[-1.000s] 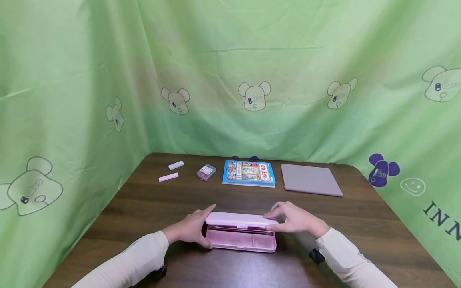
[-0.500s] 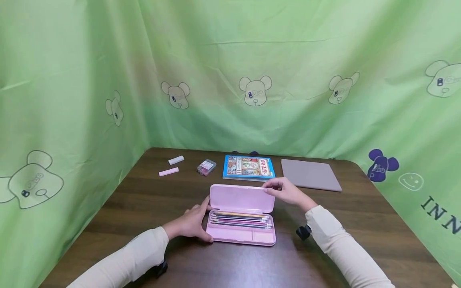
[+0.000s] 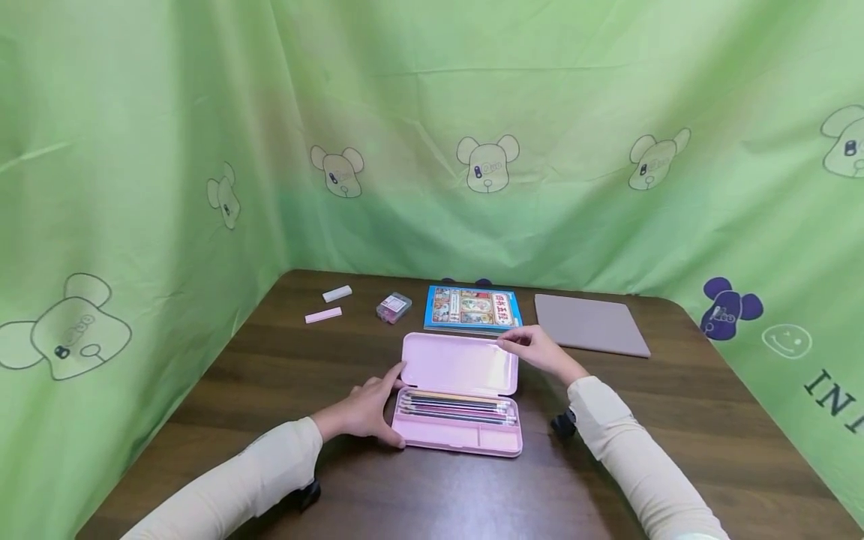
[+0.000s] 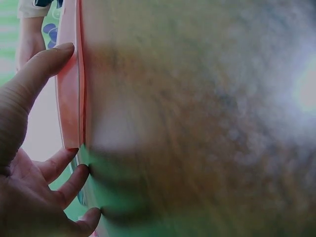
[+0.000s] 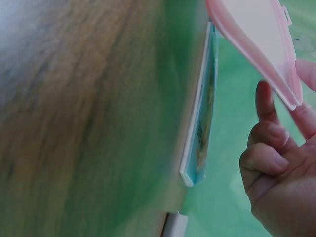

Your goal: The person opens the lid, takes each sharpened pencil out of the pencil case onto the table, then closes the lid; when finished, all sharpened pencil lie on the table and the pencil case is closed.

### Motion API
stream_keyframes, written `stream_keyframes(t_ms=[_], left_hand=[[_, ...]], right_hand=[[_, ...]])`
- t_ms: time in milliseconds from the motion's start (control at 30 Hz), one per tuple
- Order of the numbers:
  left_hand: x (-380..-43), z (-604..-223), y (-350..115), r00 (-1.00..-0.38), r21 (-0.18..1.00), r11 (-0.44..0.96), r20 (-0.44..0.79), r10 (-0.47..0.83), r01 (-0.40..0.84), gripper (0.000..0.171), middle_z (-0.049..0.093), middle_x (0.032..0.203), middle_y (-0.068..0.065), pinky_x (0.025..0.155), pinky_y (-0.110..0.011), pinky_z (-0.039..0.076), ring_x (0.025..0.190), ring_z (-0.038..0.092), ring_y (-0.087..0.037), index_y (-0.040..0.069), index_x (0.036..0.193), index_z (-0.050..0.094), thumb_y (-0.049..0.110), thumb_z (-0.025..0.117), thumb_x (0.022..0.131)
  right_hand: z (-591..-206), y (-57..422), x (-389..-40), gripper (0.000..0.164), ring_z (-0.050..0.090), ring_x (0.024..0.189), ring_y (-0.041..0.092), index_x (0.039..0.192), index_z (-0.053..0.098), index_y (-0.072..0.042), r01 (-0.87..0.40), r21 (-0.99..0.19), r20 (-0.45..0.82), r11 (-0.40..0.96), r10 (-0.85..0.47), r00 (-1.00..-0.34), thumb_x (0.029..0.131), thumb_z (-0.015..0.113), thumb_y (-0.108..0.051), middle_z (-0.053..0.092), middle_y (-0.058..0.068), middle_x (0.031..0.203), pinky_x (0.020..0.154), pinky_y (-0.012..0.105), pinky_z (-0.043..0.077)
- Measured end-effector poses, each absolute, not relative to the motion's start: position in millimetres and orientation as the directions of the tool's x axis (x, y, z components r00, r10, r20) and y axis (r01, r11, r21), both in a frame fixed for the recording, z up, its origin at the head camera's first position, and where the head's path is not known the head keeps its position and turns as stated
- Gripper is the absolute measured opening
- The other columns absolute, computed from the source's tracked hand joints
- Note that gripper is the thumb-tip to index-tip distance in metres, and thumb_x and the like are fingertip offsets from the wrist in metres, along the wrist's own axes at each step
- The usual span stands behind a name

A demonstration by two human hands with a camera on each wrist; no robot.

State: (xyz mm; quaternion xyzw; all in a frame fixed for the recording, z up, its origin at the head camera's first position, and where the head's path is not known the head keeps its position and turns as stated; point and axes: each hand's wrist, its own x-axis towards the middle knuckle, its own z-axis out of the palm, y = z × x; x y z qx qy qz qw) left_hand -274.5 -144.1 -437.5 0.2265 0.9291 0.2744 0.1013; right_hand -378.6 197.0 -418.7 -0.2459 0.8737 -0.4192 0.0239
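A pink pencil case (image 3: 459, 446) lies open on the table, its hinged lid (image 3: 452, 360) tilted up at the back. Several pencils (image 3: 466, 407) lie side by side in its rear compartment; the front compartments hold nothing visible. My left hand (image 3: 364, 409) holds the case's left end, thumb at the near corner and fingers toward the hinge side. In the left wrist view the thumb (image 4: 61, 52) rests against the case's pink wall (image 4: 69, 98). My right hand (image 3: 536, 349) pinches the lid's upper right corner between thumb and index finger, as the right wrist view shows.
Behind the case lie a blue picture-covered book (image 3: 472, 307) and a flat grey laptop-like slab (image 3: 590, 324). A small clear box (image 3: 394, 307), a white block (image 3: 337, 293) and a pink strip (image 3: 323, 315) sit at back left. Green curtains (image 3: 405, 225) surround the table (image 3: 270, 375).
The right hand has lifted the case's lid up and back from nearly closed, uncovering the pencils. The left hand has stayed at the case's left end.
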Motion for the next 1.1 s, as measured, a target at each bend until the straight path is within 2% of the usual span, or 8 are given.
stream_keyframes(t_ms=[133,233,400,567,667,800,933,1100], left_hand=[[-275,-437,-145,-0.879,0.553,0.747,-0.053,0.474,0.37,0.121,0.051,0.133,-0.002,0.091,-0.052,0.031,0.119,0.041,-0.029,0.01,0.147,0.013,0.044,0.086,0.056],[-275,-437,-146,-0.881,0.553,0.748,-0.053,0.47,0.366,0.122,0.051,0.133,-0.002,0.091,-0.052,0.031,0.12,0.041,-0.029,0.01,0.147,0.014,0.044,0.086,0.056],[-275,-436,-147,-0.881,0.552,0.754,-0.072,0.467,0.355,0.123,0.05,0.134,-0.003,0.09,-0.051,0.031,0.119,0.04,-0.027,0.011,0.148,0.013,0.044,0.086,0.055],[-277,-433,-145,-0.879,0.549,0.759,-0.088,0.468,0.349,0.123,0.049,0.135,-0.003,0.09,-0.051,0.031,0.119,0.04,-0.027,0.011,0.148,0.013,0.044,0.087,0.055],[-279,-431,-145,-0.88,0.544,0.765,-0.097,0.465,0.345,0.123,0.049,0.135,-0.003,0.091,-0.051,0.031,0.12,0.04,-0.026,0.011,0.148,0.012,0.044,0.086,0.055],[-279,-429,-146,-0.878,0.542,0.761,-0.084,0.471,0.356,0.123,0.05,0.134,-0.003,0.09,-0.053,0.032,0.121,0.041,-0.028,0.009,0.148,0.013,0.043,0.087,0.055],[-278,-429,-144,-0.872,0.544,0.756,-0.087,0.481,0.363,0.122,0.051,0.133,-0.003,0.092,-0.054,0.031,0.121,0.041,-0.029,0.01,0.148,0.014,0.043,0.086,0.056],[-277,-432,-143,-0.874,0.533,0.767,-0.098,0.476,0.358,0.121,0.051,0.133,-0.002,0.093,-0.054,0.03,0.12,0.041,-0.028,0.011,0.147,0.015,0.044,0.086,0.056]], right_hand=[[-416,207,-366,0.028,0.05,0.068,0.012,0.102,0.069,-0.004,-0.39,-0.726,0.198,0.567,-0.371,-0.907,0.085,0.066,-0.027,0.067,0.009,0.087,0.06,0.025,0.043],[-413,214,-352,0.028,0.049,0.068,0.013,0.103,0.069,-0.004,-0.379,-0.712,0.207,0.591,-0.339,-0.918,0.085,0.067,-0.025,0.063,0.006,0.081,0.059,0.025,0.042],[-413,215,-322,0.023,0.041,0.056,0.007,0.099,0.069,-0.005,-0.403,-0.681,0.189,0.612,-0.385,-0.903,0.081,0.071,-0.019,0.048,-0.003,0.063,0.051,0.022,0.036],[-415,207,-304,0.021,0.031,0.049,0.002,0.096,0.07,-0.007,-0.472,-0.609,0.146,0.637,-0.495,-0.857,0.077,0.074,-0.017,0.034,-0.009,0.054,0.049,0.02,0.031],[-416,196,-299,0.021,0.033,0.047,0.002,0.096,0.071,-0.011,-0.493,-0.537,0.05,0.685,-0.558,-0.829,0.078,0.073,-0.021,0.036,-0.01,0.052,0.048,0.02,0.032],[-417,183,-296,0.02,0.044,0.055,0.005,0.096,0.071,-0.016,-0.49,-0.426,-0.051,0.761,-0.561,-0.826,0.078,0.073,-0.025,0.05,-0.011,0.061,0.051,0.021,0.037],[-418,177,-295,0.017,0.049,0.061,0.007,0.092,0.07,-0.017,-0.486,-0.365,-0.082,0.794,-0.548,-0.833,0.077,0.074,-0.024,0.057,-0.011,0.068,0.055,0.024,0.041],[-418,175,-294,0.012,0.049,0.059,0.007,0.088,0.07,-0.016,-0.53,-0.33,-0.058,0.781,-0.577,-0.815,0.078,0.073,-0.022,0.059,-0.01,0.068,0.055,0.023,0.041]])
